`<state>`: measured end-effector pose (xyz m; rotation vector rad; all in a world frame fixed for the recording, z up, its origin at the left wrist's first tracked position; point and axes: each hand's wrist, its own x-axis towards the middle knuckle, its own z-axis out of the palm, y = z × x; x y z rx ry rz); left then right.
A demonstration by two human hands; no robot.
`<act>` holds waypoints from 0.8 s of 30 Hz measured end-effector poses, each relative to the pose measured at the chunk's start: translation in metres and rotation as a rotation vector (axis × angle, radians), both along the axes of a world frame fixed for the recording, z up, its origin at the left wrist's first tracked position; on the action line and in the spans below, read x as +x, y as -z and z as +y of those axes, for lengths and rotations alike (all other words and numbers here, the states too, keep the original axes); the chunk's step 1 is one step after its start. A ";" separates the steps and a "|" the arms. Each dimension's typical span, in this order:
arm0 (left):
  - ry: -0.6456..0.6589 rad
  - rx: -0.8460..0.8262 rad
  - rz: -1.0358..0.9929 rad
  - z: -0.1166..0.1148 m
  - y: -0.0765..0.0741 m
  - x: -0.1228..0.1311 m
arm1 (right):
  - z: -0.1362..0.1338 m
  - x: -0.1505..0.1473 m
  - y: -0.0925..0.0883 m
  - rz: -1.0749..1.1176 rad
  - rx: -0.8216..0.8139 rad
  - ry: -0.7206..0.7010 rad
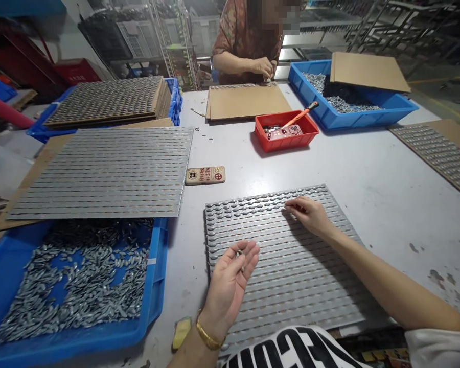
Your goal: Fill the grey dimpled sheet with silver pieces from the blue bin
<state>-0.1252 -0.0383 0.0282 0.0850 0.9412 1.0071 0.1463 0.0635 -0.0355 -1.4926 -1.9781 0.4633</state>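
Note:
In front of me a grey board (276,276) with parallel strips lies on the table. Small oval metal pieces (245,205) sit in rows along its far edge and down its left edge. My left hand (235,271) is palm up over the board's left part, fingers curled around a few small metal pieces (239,254). At the end of a filled row, my right hand (308,214) is closed in a pinch, its fingertips at the board's surface. Whatever sits between those fingertips is hidden.
At left, a blue bin (153,286) holds many loose metal pieces, beneath another grey striped board (111,174). A phone-like case (206,175) lies beside it. Farther back are a red tray (287,143), another blue bin (352,120), and a person (245,64) working at a cardboard sheet (249,105).

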 end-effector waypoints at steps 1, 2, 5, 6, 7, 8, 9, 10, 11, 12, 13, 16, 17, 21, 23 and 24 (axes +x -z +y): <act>0.014 -0.012 -0.003 -0.002 0.003 0.001 | 0.004 0.002 0.003 -0.003 -0.006 -0.002; 0.022 -0.019 -0.004 -0.003 0.006 0.002 | 0.006 0.003 0.006 -0.013 -0.010 -0.007; 0.038 -0.025 0.007 -0.005 0.012 0.005 | 0.009 0.001 0.009 -0.074 0.006 -0.023; 0.046 -0.024 0.011 -0.005 0.012 0.005 | 0.010 0.001 0.010 -0.097 0.011 -0.026; 0.051 -0.022 0.013 -0.005 0.013 0.005 | 0.011 0.001 0.010 -0.118 0.011 -0.027; 0.053 -0.021 0.014 -0.005 0.013 0.005 | 0.011 0.001 0.010 -0.135 0.009 -0.028; 0.051 -0.020 0.015 -0.005 0.012 0.005 | 0.012 0.002 0.010 -0.146 0.004 -0.029; 0.046 -0.019 0.018 -0.005 0.012 0.005 | 0.013 0.002 0.010 -0.155 -0.003 -0.030; 0.038 -0.018 0.024 -0.006 0.013 0.005 | 0.013 0.003 0.010 -0.162 -0.010 -0.032; 0.030 -0.016 0.032 -0.006 0.013 0.004 | 0.014 0.003 0.009 -0.166 -0.014 -0.033; 0.021 -0.010 0.039 -0.006 0.014 0.004 | 0.014 0.003 0.009 -0.169 -0.018 -0.032; 0.012 0.018 0.057 -0.008 0.017 0.001 | 0.015 0.003 0.010 -0.168 -0.017 -0.023; 0.013 0.033 0.059 -0.009 0.018 -0.001 | 0.015 0.003 0.011 -0.168 -0.014 -0.021; -0.015 0.076 0.059 -0.012 0.022 -0.009 | 0.016 0.004 0.011 -0.177 -0.006 -0.029; -0.050 0.088 0.058 -0.015 0.022 -0.014 | 0.015 0.004 0.008 -0.182 0.000 -0.028; -0.065 0.092 0.058 -0.016 0.022 -0.016 | 0.013 0.003 0.007 -0.189 0.013 -0.017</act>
